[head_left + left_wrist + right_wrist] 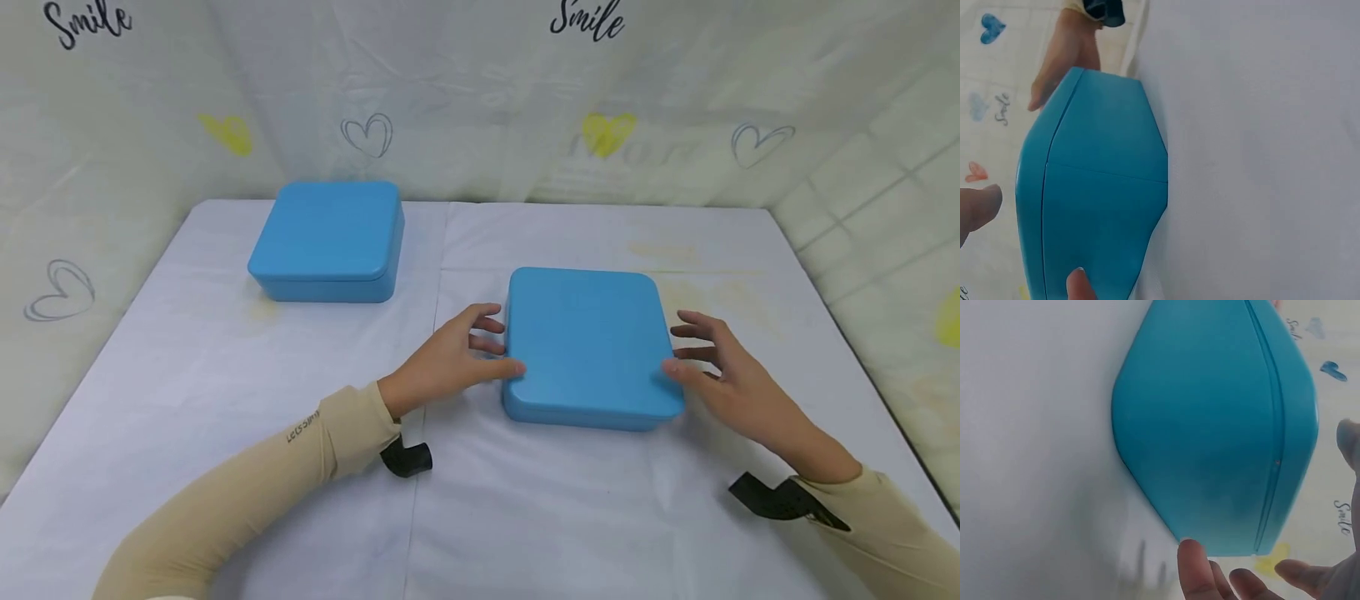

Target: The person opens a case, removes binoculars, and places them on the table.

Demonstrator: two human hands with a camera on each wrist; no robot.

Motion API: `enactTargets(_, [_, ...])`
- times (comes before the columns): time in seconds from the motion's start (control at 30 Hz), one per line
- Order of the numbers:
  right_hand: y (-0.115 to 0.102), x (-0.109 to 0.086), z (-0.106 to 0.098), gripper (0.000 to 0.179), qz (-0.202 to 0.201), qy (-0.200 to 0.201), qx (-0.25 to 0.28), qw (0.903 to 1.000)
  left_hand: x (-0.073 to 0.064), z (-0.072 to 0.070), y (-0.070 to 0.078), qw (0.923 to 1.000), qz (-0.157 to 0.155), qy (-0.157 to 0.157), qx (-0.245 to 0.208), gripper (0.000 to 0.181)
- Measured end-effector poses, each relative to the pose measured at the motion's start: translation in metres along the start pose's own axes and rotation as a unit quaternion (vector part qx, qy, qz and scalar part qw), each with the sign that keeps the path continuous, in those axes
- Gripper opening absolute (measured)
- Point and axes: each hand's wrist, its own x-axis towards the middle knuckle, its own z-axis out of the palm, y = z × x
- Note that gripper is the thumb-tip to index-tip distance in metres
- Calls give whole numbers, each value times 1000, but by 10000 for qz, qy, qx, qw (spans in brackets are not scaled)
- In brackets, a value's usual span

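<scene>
White printed wall sheet (480, 75): the word "Smile" in black script at the upper left and again at the top right of centre; faint grey lettering behind a yellow heart (607, 133) is too pale to read.
Beige long sleeve, left (247, 479): small dark capitals near the cuff, too slanted to read with certainty.
Near light-blue rounded rectangular box (588, 342): right of centre in the frame, on the white cloth-covered table (300, 367), lid on — a seam runs below the lid in both wrist views; no lettering visible on its top.
Left hand (453, 358): at the box's left side, thumb and fingers well apart and loosely bent, thumb tip over the lid's edge; whether it touches, I cannot tell.
Right hand (731, 383): at the box's right side, fingers spread and gently bent, thumb tip at the lid's edge — contact is again unclear.
Far light-blue rounded rectangular box (330, 229): upper left of the table, lid on, well apart from both hands.
Black angled wrist pieces: one under the left cuff (407, 458), one at the right cuff (780, 500).
</scene>
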Motion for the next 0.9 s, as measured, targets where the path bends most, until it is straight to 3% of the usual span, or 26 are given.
enactTargets(0.27, [-7,6,-4,59,439,334,-54,9985,9,-4,-4,9993,-168,121,-306,76])
enactTargets(0.43, [-10,10,-9,55,802,157,129,9966,12,-6,-3,9977,-216,-13,-638,70])
enactTargets(0.73, [-12,16,-12,49,761,-40,353,9965,15,-8,4,9892,-327,-231,-1408,69])
enactTargets(0.9, [-11,20,-15,49,899,-66,333,9954,19,-7,7,9878,-482,-245,-1461,69])
